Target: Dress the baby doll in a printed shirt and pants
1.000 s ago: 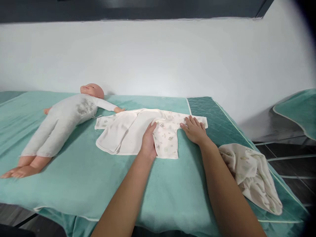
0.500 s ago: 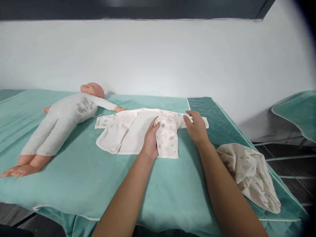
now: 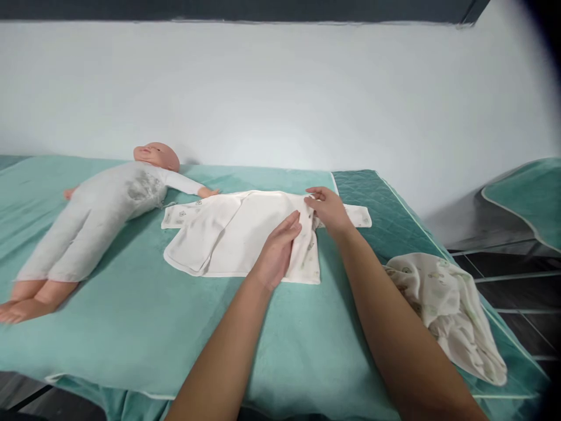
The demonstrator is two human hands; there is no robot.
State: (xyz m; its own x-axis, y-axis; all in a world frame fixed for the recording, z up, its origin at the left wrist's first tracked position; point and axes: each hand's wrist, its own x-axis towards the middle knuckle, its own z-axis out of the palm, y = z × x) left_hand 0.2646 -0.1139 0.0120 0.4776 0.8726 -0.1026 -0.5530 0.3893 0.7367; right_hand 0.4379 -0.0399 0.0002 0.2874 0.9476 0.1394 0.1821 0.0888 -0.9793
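Observation:
A small white baby shirt (image 3: 239, 240) with a faint print lies spread on the green cover, its sleeves out to both sides and its front parted. My left hand (image 3: 277, 251) is at the right front panel, its thumb and fingers closed on the panel's edge. My right hand (image 3: 326, 207) touches the shirt near the right shoulder, fingers bent and slightly apart; whether cloth is between them is unclear. Left of the shirt, a baby doll (image 3: 100, 216) in a white suit lies on its back, one hand by the left sleeve.
A crumpled printed white cloth (image 3: 451, 316) lies on the darker green quilted part (image 3: 363, 190) at the right. Behind the bed stands a white wall (image 3: 272, 93). Another green-covered surface (image 3: 530, 196) is at the far right, beside metal bars.
My right hand has moved left from the right sleeve to the shoulder. My left hand has shifted slightly right, and the right front panel now shows more of its plain inner side.

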